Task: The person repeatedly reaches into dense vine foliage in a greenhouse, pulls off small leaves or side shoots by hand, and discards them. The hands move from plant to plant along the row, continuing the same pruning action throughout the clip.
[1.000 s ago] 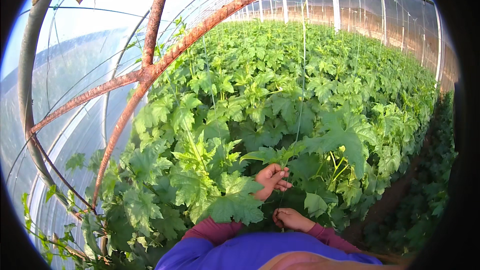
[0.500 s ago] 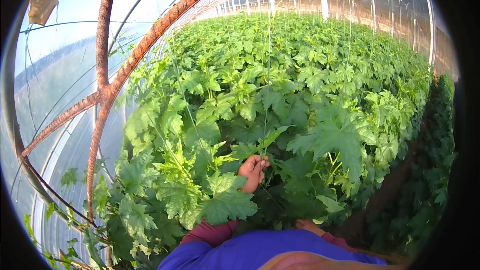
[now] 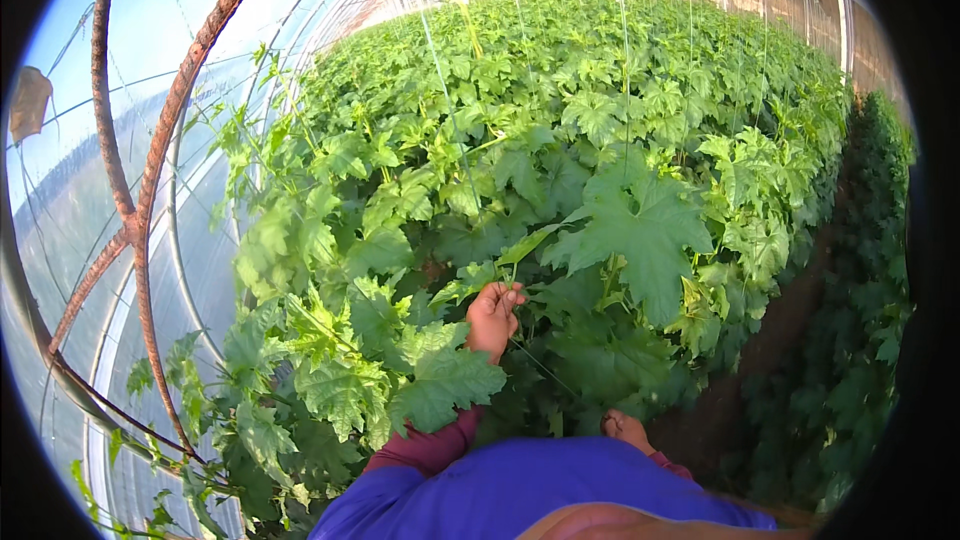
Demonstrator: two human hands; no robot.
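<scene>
Among the leaves in front of me, my left hand [image 3: 493, 322] is closed in a pinch on a thin green plant stem. A young pointed leaf [image 3: 527, 244] rises just above its fingertips. From below this hand a thin pale line [image 3: 543, 367], string or stem, slants down to the right. My right hand [image 3: 626, 430] is low, close to my body, with its fingers curled; whatever they hold, if anything, is too small to make out. One broad lobed leaf [image 3: 440, 380] partly covers my left wrist, and another large leaf [image 3: 640, 235] spreads to the right above the hands.
Dense leafy plants [image 3: 560, 70] fill the greenhouse ahead. Hanging strings [image 3: 440, 70] drop among them. Rusty pipe framework [image 3: 135, 225] stands at left beside the clear plastic wall [image 3: 205, 270]. A dark soil path [image 3: 775, 340] runs along the right, with another plant row [image 3: 860, 340] beyond.
My view has shifted, so the pipes sit farther left. My left hand keeps its pinch. My right hand shows more fully from behind my clothing. The string that rose above my left hand no longer shows there.
</scene>
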